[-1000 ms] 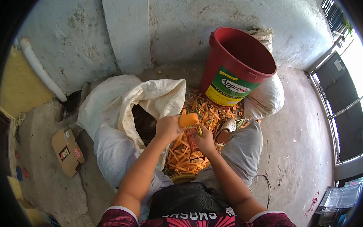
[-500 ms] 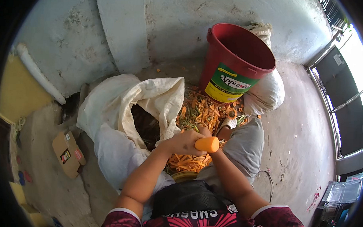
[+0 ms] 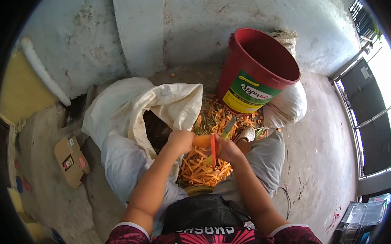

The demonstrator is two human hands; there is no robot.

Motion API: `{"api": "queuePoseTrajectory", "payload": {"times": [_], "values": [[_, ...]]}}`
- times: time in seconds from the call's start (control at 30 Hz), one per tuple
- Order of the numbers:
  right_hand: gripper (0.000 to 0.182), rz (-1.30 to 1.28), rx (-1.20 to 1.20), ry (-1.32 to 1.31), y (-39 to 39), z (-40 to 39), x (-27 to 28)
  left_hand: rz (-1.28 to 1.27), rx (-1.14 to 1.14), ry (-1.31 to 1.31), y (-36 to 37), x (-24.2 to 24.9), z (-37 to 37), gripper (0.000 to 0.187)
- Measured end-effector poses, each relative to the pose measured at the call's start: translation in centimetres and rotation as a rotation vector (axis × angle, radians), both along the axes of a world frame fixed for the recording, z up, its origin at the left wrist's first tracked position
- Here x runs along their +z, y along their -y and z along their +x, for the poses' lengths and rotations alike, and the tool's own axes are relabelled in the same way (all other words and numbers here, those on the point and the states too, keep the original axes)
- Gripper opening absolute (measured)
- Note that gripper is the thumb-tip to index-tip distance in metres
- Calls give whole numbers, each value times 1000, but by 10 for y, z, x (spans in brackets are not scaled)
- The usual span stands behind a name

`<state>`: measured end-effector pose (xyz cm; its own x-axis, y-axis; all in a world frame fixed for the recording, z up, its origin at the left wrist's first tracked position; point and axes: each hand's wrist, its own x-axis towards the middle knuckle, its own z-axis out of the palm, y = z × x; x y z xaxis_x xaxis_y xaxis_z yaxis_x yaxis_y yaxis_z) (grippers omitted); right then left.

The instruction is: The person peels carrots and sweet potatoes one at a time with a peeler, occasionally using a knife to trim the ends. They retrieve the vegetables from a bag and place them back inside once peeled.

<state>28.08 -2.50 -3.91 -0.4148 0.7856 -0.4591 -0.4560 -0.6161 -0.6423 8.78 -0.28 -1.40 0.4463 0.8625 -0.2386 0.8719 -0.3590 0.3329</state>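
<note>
Left hand [image 3: 180,140] is closed around one end of the carrot [image 3: 201,140], holding it roughly level over the peel pile [image 3: 200,169]. Right hand [image 3: 229,150] grips the peeler [image 3: 226,131], its green-yellow end pointing up and away, the hand right against the carrot's free end. A long orange strip [image 3: 213,151] hangs down from the carrot between my two hands. Open white sack [image 3: 135,109] sits just left of the left hand. Red bucket [image 3: 257,72] stands beyond the peels against the wall, a stuffed white bag [image 3: 286,106] touching its right side. Cardboard box [image 3: 71,160] lies well apart on the floor at left.
</note>
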Motion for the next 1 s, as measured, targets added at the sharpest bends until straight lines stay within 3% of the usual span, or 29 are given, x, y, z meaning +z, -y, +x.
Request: {"api": "queuePoseTrajectory", "payload": {"times": [0.1, 0.2, 0.27, 0.33, 0.4, 0.43, 0.47, 0.5, 0.57, 0.7, 0.83, 0.87, 0.93, 1.0], "values": [[20, 152, 200, 378, -4, -2, 1, -66, -98, -19, 4, 3, 7, 31], [16, 254, 395, 688, -10, 3, 45, 157, -30, 295, 2, -24, 3, 32], [15, 397, 542, 929, -22, 20, 78, 167, 106, 299, 4, -2, 0, 30], [17, 710, 458, 1024, -52, 59, 84, 115, 182, 290, 1, 7, -4, 29], [19, 668, 82, 1233, -69, 76, 136, -4, 203, 262, -1, 3, -11, 29], [25, 618, -169, 967, -69, 81, 159, -55, 209, 239, -2, -2, -11, 29], [32, 743, -313, 946, -81, 93, 161, -85, 198, 212, -1, -1, -10, 30], [43, 867, -461, 916, -96, 108, 161, -114, 187, 182, 0, 1, -7, 30], [55, 1007, -531, 938, -121, 133, 152, -142, 158, 149, 2, 0, -9, 31], [39, 819, -396, 723, -130, 126, 115, -184, 90, 127, 2, -10, -12, 32], [20, 555, -90, 934, -121, 100, 52, -219, 104, 56, -1, -20, -12, 33], [20, 469, -2, 836, -123, 108, 25, -231, 117, 49, -2, -25, -12, 33], [24, 824, -73, 1231, -120, 104, -18, -253, 149, 36, -4, -35, -14, 34], [28, 849, 56, 1341, -119, 97, -4, -317, 200, 81, -6, -38, -18, 32]]}}
